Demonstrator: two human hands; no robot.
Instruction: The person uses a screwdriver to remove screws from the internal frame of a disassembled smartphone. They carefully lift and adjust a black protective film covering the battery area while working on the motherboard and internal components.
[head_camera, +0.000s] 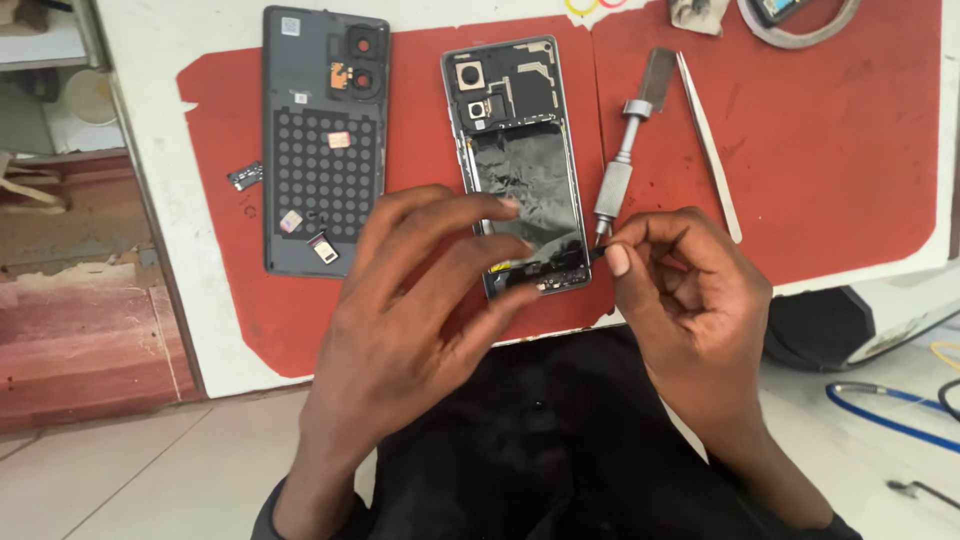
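Red mat over white bench, front edge nearest. Left hand loosely open, fingers spread above the opened phone's lower end. Right hand pinches a small dark part at the phone's bottom corner. Phone mid-mat: back off, crinkled black film, camera modules toward far edge. Screwdriver, tweezers right; grey back cover left.

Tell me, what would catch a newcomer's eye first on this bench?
Probably the opened phone in the middle of the red mat, its insides bare. The left hand rests fingers on its lower end while the right hand pinches a small dark part beside it. The removed back cover lies to the left, a screwdriver and tweezers to the right.
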